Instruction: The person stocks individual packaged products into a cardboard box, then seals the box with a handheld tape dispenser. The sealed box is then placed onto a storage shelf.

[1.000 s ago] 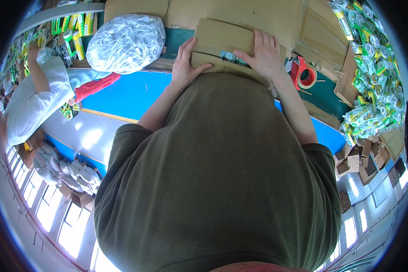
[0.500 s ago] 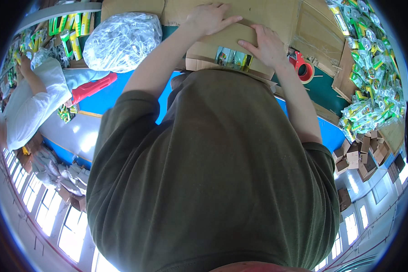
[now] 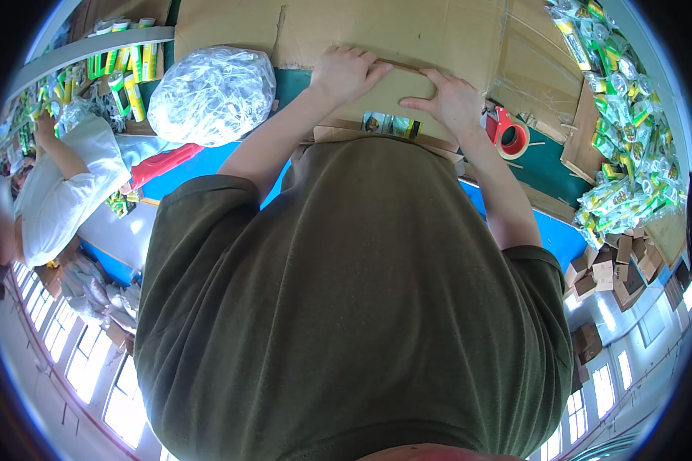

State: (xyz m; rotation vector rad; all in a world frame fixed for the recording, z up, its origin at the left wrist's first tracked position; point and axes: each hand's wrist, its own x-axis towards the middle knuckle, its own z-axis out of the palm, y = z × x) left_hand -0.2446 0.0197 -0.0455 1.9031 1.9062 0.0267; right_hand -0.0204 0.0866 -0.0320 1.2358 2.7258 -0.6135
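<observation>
A brown cardboard box (image 3: 342, 132) stands close against my body, its lower part hidden by my shirt. Through its gap show several green-and-yellow packaged items (image 3: 392, 124). Both hands are at the far edge of the raised cardboard flap (image 3: 396, 88). My left hand (image 3: 344, 75) has its fingers bent over that edge, the thumb lying along it. On the other side, my right hand (image 3: 452, 101) hooks its fingertips over the edge, with its thumb spread across the flap's near face. A red tape dispenser (image 3: 507, 132) rests just right of my right wrist.
A clear plastic bag bundle (image 3: 211, 96) sits left of the box. Flat cardboard (image 3: 407, 31) covers the bench beyond. Bagged green-and-yellow goods (image 3: 630, 115) pile up at the right. A co-worker in a white shirt (image 3: 77, 184) stands at the left, near yellow-green tubes (image 3: 131, 84).
The whole view has shifted, so the bench appears lower. My left hand's fingers, stretched out before, are now bent over the flap edge. Both hands remain on the flap.
</observation>
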